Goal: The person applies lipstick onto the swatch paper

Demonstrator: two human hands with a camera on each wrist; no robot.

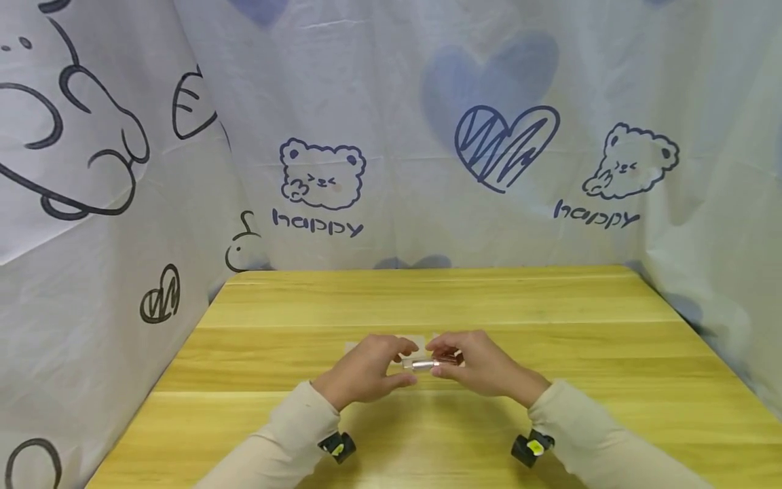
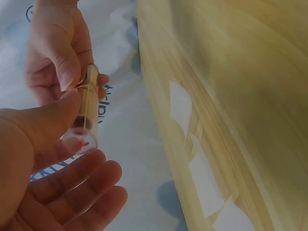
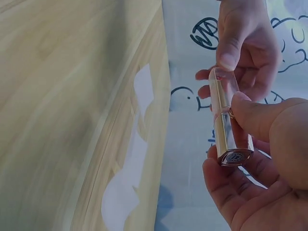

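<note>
A slim lipstick tube [image 1: 423, 365] with a shiny pinkish-gold body and a clear end lies crosswise between the two hands. My right hand [image 1: 479, 360] holds its metallic end, the thumb against the side and the fingers behind and below, as the right wrist view shows. Around the clear end curves my left hand [image 1: 369, 370], its thumb and fingers spread apart. In the left wrist view the lipstick's clear end [image 2: 86, 139] shows a bit of red inside, close to the left fingertips. The lipstick's round-patterned base [image 3: 236, 158] faces the right wrist camera.
Pieces of white paper [image 3: 143, 89] lie in a row on the wooden table [image 1: 427, 299], partly behind the hands in the head view. White cloth walls [image 1: 397, 136] with drawn hearts and bears stand at the back and sides.
</note>
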